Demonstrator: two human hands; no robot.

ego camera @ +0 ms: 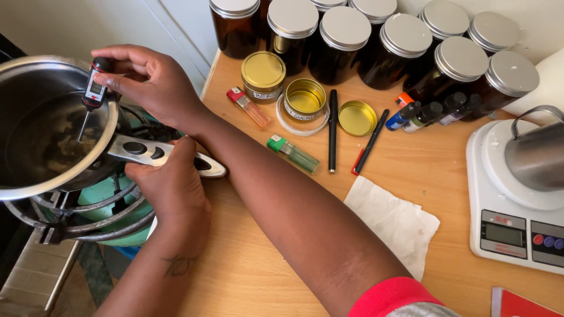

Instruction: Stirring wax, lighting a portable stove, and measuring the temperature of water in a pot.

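Landmark: white scale (487, 176) at the right of the table.

- Scale screen (503, 233): grey rectangle on the scale's front panel, coloured round buttons (547, 240) beside it.
- Amber jars (405, 50): a cluster beyond the scale, dark glass, silver lids.
- Gold tins (263, 75): left of the scale, round; white labels on the sides, one tin open, its lid (357, 117) lying apart.
- Thermometer screen (94, 91): far left of the scale, small and pale, in a black-and-red body held by the right hand (154, 82) over a pot.
- Red packet (520, 304): just before the scale, at the frame's edge.
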